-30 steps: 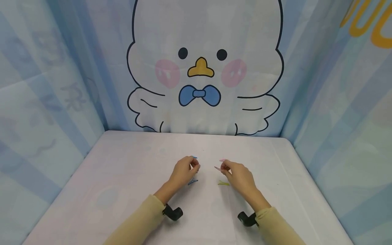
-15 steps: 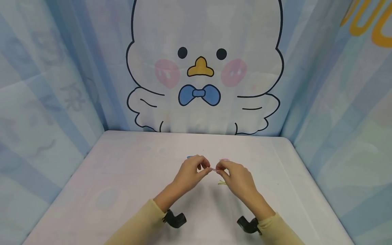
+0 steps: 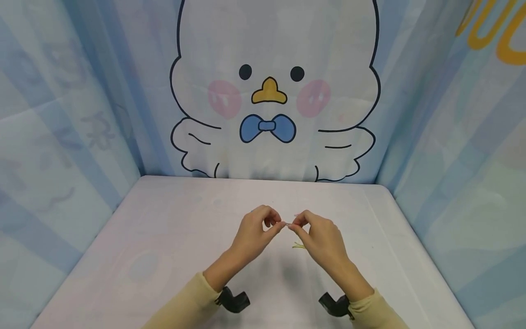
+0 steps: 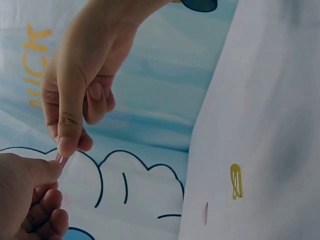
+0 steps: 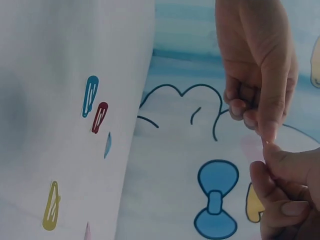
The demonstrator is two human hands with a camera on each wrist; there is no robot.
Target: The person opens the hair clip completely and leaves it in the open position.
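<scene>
Both hands meet above the table, pinching opposite ends of a small pink snap hair clip (image 4: 61, 159). My left hand (image 3: 252, 233) has it between thumb and fingers, and so does my right hand (image 3: 324, 237). Most of that clip is covered by fingertips; whether it is snapped or sprung I cannot tell. On the table near the right hand lies a yellow-green hair clip (image 3: 299, 245). A second pink hair clip (image 4: 205, 213) shows beside it in the left wrist view. The right wrist view also has a blue clip (image 5: 90, 96), a red clip (image 5: 100, 117) and another blue clip (image 5: 108, 145).
A pale table (image 3: 185, 214) spreads under the hands. Printed fabric (image 3: 271, 36) with a bird drawing hangs along its far edge, and blue curtains (image 3: 61, 114) close in the sides. A black camera mount (image 3: 234, 301) sits at each wrist.
My left hand has moved right, off the blue clips, and taken the free end of the pink hair clip that my right hand was holding. Both hands have come together and risen slightly.
</scene>
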